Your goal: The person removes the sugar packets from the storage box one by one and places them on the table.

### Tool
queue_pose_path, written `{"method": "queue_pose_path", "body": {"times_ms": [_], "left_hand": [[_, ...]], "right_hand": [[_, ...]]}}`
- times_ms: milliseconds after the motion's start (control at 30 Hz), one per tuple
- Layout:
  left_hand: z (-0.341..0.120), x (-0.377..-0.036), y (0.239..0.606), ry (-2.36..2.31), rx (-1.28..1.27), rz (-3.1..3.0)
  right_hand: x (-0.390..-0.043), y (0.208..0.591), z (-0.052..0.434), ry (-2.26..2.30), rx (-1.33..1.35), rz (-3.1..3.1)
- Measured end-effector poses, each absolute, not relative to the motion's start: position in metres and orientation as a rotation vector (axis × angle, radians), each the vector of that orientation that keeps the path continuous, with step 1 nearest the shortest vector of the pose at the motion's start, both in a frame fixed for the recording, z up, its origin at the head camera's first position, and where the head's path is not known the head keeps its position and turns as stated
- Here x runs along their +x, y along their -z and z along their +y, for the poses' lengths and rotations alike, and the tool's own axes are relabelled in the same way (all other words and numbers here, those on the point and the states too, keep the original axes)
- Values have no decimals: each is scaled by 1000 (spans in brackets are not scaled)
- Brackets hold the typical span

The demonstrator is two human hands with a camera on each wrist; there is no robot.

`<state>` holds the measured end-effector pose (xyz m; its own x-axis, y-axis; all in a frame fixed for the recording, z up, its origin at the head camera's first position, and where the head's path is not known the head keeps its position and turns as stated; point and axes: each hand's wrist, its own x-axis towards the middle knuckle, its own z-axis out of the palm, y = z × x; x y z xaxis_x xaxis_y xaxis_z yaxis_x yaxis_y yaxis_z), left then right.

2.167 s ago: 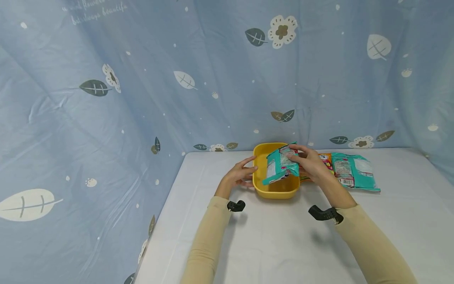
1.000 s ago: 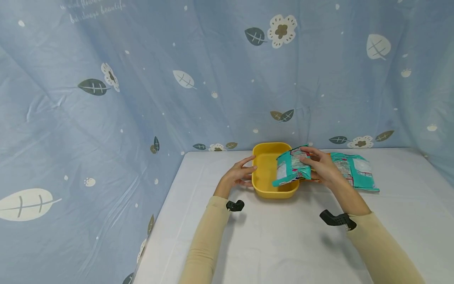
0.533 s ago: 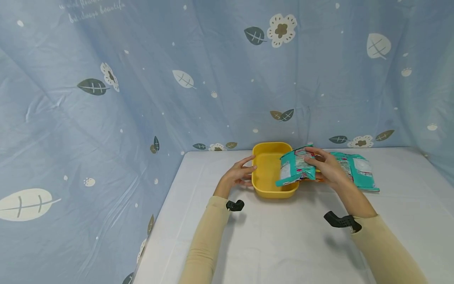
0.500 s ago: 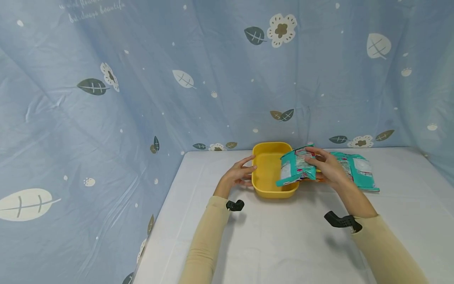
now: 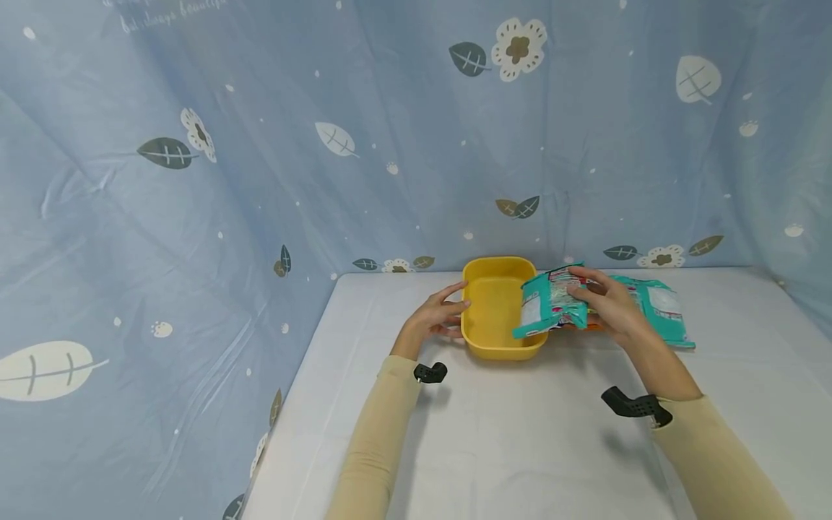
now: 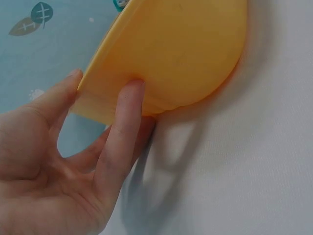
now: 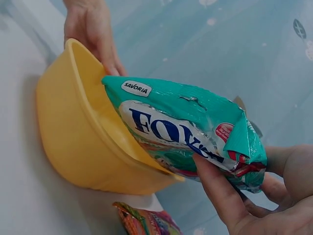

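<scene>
My right hand (image 5: 611, 307) pinches a teal snack packet (image 5: 542, 307) near its right end. In the right wrist view the packet (image 7: 161, 115) shows "FOX" lettering and a "SAVORIA" label. It hangs tilted over the right side of a yellow plastic tub (image 5: 492, 318), overlapping the rim. My left hand (image 5: 432, 318) touches the tub's left side. In the left wrist view, the left fingertips (image 6: 133, 90) rest against the tub's outer wall (image 6: 181, 54), with one at the rim. The tub's inside shows bare yellow plastic, partly covered by the packet.
A second teal packet (image 5: 664, 310) lies on the white table (image 5: 520, 440), right of my right hand. An orange, colourful packet (image 7: 142, 219) lies beside the tub, mostly hidden in the head view. A blue printed curtain (image 5: 390, 94) hangs behind and to the left.
My right hand has drawn the teal packet rightward, from over the tub's middle to its right rim. The left hand and the tub have stayed in place.
</scene>
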<state>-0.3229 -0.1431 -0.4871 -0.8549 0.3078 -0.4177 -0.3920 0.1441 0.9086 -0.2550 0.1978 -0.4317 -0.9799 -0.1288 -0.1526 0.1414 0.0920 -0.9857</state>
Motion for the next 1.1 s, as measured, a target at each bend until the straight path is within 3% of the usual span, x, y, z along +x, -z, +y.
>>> {"method": "queue_pose_path", "body": {"times_ms": [1100], "left_hand": [[-143,-323,488,-1762,-109,1898]], "right_hand": [[-241,436,223,2116,-57,2100]]}}
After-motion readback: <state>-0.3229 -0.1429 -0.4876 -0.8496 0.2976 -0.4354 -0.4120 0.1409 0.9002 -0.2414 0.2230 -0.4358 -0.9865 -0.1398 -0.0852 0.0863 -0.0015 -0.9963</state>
